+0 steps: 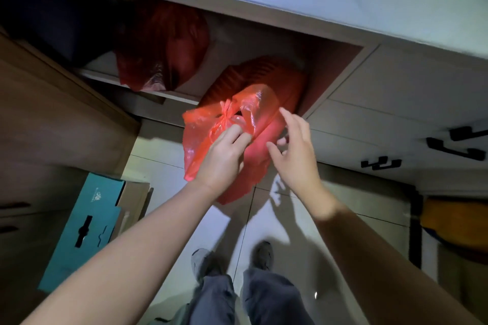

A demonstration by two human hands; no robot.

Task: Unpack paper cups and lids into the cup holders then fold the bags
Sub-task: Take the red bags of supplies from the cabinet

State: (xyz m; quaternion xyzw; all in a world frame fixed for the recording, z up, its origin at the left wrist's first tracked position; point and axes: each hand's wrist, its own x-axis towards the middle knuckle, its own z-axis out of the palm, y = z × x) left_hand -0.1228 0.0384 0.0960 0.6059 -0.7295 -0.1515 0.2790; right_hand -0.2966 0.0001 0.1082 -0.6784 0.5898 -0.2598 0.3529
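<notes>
Left hand (224, 155) pinches red bag (211, 126) below knot; right hand (293, 150) spread beside.

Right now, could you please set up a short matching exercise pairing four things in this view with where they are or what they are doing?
Things:
1. left hand
2. right hand
3. dark red bag
4. teal box

States or places:
A. on the upper cupboard shelf
B. standing on the floor at the left
C. fingers spread, beside the bright red bag
D. pinching the bright red bag below its knot

Pairs: 1-D, 2-C, 3-A, 4-B
</notes>
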